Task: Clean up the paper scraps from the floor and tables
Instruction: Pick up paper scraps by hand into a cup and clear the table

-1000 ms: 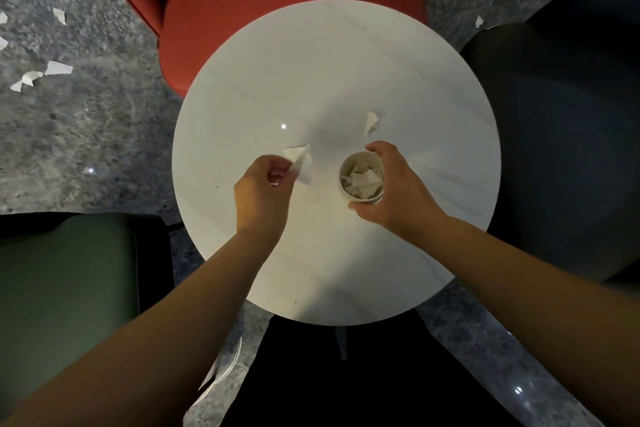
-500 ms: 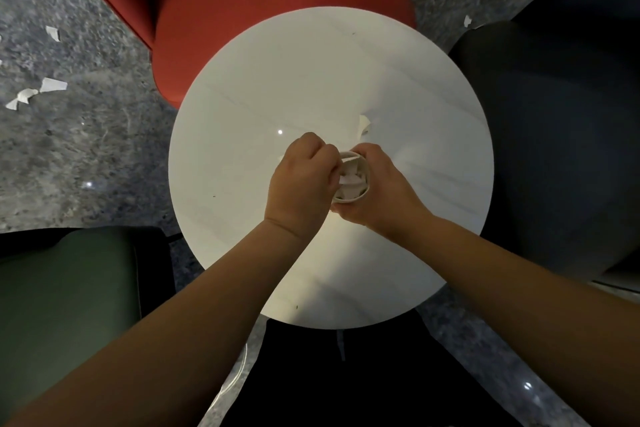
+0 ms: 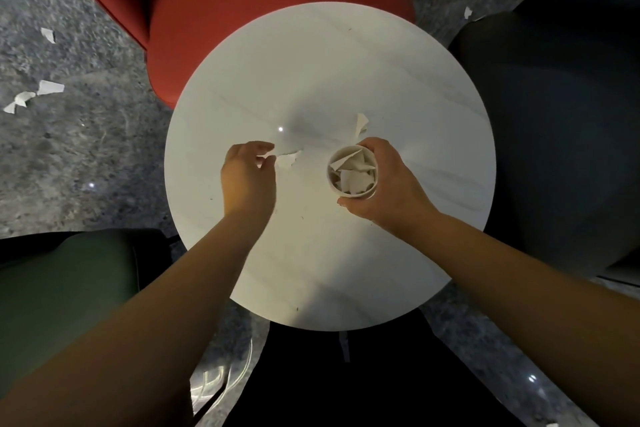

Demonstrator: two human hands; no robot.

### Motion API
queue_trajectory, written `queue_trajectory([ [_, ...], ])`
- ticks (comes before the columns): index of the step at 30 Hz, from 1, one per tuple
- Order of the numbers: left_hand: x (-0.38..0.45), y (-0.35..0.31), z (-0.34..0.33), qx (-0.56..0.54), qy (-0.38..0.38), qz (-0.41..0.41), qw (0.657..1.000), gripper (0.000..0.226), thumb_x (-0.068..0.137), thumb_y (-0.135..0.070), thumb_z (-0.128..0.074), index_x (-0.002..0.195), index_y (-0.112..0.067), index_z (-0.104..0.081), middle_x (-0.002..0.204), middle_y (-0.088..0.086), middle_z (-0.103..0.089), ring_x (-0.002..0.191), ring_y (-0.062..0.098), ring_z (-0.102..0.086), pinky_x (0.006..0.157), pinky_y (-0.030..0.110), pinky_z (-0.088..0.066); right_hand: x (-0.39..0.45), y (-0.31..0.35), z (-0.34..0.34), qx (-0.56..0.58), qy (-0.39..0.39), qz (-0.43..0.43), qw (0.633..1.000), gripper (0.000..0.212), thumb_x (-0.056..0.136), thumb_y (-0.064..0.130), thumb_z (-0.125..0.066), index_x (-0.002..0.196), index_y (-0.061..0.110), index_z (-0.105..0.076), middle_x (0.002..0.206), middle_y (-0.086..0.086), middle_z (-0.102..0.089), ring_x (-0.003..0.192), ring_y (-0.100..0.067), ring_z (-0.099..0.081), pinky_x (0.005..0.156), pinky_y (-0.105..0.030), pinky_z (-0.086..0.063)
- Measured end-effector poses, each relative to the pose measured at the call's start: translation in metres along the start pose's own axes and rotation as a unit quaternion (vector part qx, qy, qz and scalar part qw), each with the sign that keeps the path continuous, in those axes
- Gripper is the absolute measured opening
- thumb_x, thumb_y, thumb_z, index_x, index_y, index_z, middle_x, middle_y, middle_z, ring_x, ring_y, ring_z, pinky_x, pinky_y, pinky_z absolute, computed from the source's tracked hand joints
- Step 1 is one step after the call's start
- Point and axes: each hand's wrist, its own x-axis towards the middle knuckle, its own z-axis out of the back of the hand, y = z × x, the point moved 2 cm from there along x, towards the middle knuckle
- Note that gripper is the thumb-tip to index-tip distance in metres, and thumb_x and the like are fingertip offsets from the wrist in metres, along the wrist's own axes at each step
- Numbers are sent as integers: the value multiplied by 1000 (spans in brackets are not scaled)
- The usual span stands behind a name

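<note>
While right hand (image 3: 388,184) grips scrap-filled cup (image 3: 352,174), left hand (image 3: 247,174), grip narrow, reaches paper scrap (image 3: 287,159).

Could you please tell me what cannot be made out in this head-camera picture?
- How full the cup is: the top scraps hide what lies below.
- Whether the left hand already pinches the scrap: its fingertips blur at the scrap's edge.
- The right hand's grip behind the cup: hidden by the cup.
</note>
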Motion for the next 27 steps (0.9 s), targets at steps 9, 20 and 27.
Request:
queue_trajectory([
  [9,25,27,-35,69,76,0,995,24,89,-24,-69,111,-18,-65,114,0,-49,89,15,-56,74,16,-42,4,-16,9,-28,-12,8,1000,78,63,32,-87,125,28,-40,122,7,-48,105,-7,-52,78,-8,-42],
  [20,26,-1,-53,-6,97,43,994,13,85,-18,-71,84,-22,-58,83,-10,-64,78,7,-61,62,12,-43,-3,-35,35,-20,-26,-23,999,77,63,33,-86,125,27,-41,122,5,-48,106,-11,-54,87,-31,-53],
  [27,27,-81,-98,-85,136,-48,986,22,81,-18,-75,100,-22,-65,69,-11,-62,61,-7,-55,57,3,-40,-3,-51,53,-7,-46,-31,998,77,62,39,-85,122,36,-38,120,9,-48,103,-7,-55,78,-11,-45],
])
